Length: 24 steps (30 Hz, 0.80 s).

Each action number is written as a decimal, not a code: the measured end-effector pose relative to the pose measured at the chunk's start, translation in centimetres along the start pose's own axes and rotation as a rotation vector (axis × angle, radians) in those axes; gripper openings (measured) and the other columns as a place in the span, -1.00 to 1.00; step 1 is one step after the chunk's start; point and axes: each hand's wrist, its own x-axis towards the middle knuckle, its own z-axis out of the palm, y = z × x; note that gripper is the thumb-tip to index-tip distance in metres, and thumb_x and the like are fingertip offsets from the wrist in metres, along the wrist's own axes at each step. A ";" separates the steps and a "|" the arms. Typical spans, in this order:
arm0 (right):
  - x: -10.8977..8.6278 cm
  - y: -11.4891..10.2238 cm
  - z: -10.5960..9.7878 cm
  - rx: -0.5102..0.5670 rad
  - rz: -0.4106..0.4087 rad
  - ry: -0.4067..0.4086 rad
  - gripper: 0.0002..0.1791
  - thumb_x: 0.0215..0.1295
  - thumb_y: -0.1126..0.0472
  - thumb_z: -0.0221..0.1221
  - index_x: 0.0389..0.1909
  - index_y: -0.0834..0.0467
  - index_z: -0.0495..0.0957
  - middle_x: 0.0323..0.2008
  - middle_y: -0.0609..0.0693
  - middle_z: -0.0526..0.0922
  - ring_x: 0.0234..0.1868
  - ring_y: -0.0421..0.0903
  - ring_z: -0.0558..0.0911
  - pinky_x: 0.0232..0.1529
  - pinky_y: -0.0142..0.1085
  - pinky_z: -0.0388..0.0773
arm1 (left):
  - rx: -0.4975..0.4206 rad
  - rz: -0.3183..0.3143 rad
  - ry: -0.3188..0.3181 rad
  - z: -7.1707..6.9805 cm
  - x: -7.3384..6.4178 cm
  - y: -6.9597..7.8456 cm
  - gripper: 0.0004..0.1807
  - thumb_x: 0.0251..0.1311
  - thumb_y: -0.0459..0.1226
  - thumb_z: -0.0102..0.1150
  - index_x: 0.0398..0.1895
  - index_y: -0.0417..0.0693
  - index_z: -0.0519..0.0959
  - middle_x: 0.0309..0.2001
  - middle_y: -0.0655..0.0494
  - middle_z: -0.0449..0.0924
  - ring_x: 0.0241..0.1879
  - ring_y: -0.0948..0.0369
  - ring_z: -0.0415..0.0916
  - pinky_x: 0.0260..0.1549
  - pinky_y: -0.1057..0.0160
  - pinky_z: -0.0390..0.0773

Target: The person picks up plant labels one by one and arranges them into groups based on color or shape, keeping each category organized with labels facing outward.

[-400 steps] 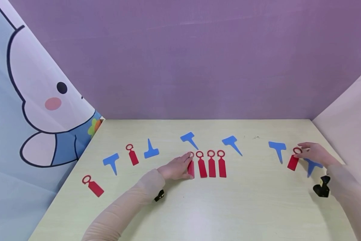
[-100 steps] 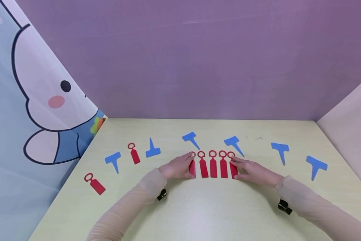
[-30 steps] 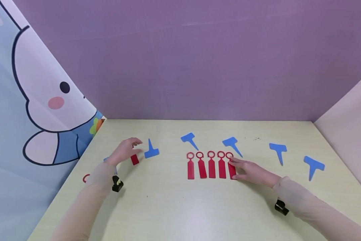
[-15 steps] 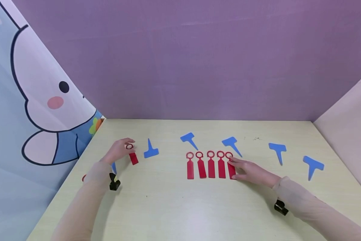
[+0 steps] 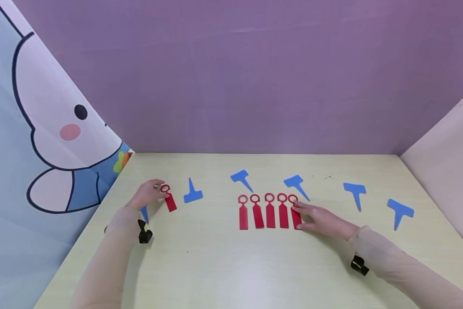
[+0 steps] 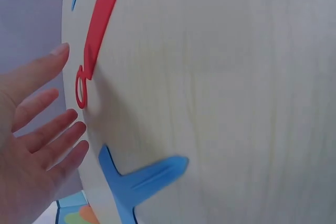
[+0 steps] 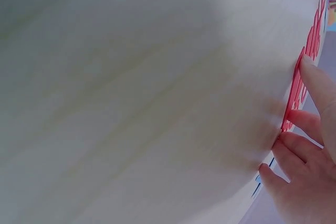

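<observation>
My left hand (image 5: 147,195) is at the ring of a red ring-topped tag (image 5: 170,203) on the left of the table. In the left wrist view its fingers are spread and relaxed, and the tag (image 6: 101,24) lies just past the thumb. My right hand (image 5: 325,221) rests its fingers on the rightmost red tag (image 5: 296,219) of a row, thumb at the lower end and fingertips near the ring. The right wrist view shows this tag (image 7: 294,90) edge-on under the fingers. Other upright red tags (image 5: 270,216) stand side by side to its left.
Blue T-shaped plant labels lie scattered: one (image 5: 193,196) near the left hand, one (image 5: 240,176) and another (image 5: 296,182) behind the row, one (image 5: 355,190) and another (image 5: 401,209) to the right. The left forearm partly covers another blue label (image 5: 144,214) and a red tag (image 5: 105,229).
Earlier my right hand brought a red tag from the right to the row's end. My left hand has left the row for the left-hand tag, then drifted slightly left. The right hand stays.
</observation>
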 end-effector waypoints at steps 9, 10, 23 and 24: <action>0.0 -0.1 -0.1 0.008 0.002 -0.004 -0.30 0.03 0.03 0.24 0.17 0.26 0.30 0.24 0.22 0.22 0.21 0.20 0.22 0.03 -0.11 0.38 | 0.029 0.024 0.006 0.1 0.7 -0.6 -0.37 0.07 -0.23 0.17 0.16 -0.37 0.23 0.05 -0.35 0.30 0.00 -0.15 0.28 -0.01 -0.07 0.35; 0.0 -0.1 -0.1 0.010 0.005 -0.004 -0.30 0.03 0.03 0.24 0.17 0.25 0.30 0.24 0.22 0.22 0.22 0.20 0.22 0.03 -0.12 0.39 | 0.035 0.027 0.004 0.1 0.8 -0.7 -0.36 0.07 -0.23 0.18 0.16 -0.38 0.23 0.05 -0.35 0.30 0.00 -0.14 0.27 -0.01 -0.07 0.34; 0.0 -0.2 -0.1 -0.001 0.009 -0.008 -0.31 0.03 0.07 0.24 0.18 0.26 0.30 0.24 0.22 0.21 0.21 0.20 0.23 0.03 -0.12 0.39 | 0.137 0.063 -0.014 0.4 1.3 -0.9 -0.38 0.01 -0.21 0.22 0.11 -0.38 0.30 -0.05 -0.29 0.21 -0.09 -0.10 0.20 -0.06 -0.04 0.35; 0.0 -0.2 0.0 -0.002 0.007 -0.008 -0.31 0.03 0.07 0.24 0.18 0.26 0.30 0.24 0.22 0.21 0.21 0.20 0.23 0.03 -0.12 0.39 | 0.142 0.071 -0.015 0.3 1.3 -0.8 -0.38 0.01 -0.21 0.22 0.10 -0.38 0.31 -0.06 -0.30 0.21 -0.10 -0.10 0.20 -0.07 -0.04 0.35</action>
